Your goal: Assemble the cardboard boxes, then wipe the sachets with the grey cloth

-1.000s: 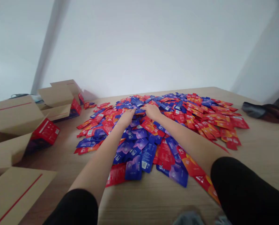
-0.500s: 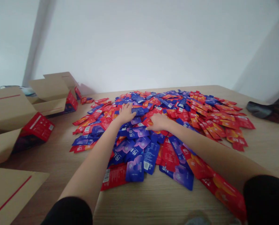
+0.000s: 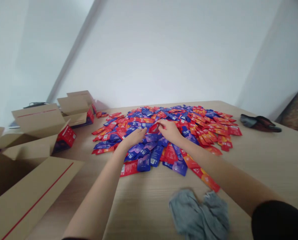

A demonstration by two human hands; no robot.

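Observation:
A wide heap of blue and red foil sachets [image 3: 145, 163] lies spread over the table. My right hand [image 3: 169, 130] is over the middle of the heap, its fingers pinched on a red sachet [image 3: 153, 128] that tilts up towards my other hand. Just left of it, my left hand [image 3: 136, 136] is held low over the blue sachets with its fingers drawn together. Whatever may be between those fingertips is too small and blurred to make out.
Open cardboard boxes [image 3: 39, 121] with red and blue ends stand along the left, one flap [image 3: 44, 190] reaching near my left arm. A grey crumpled cloth [image 3: 199, 213] lies at the front. A dark red and black object [image 3: 260, 123] rests at the right. Behind is a white wall [image 3: 174, 53].
My right hand has lifted a red sachet from the heap. My left hand has gone from spread fingers to closed ones. The view has shifted, bringing the grey cloth into sight.

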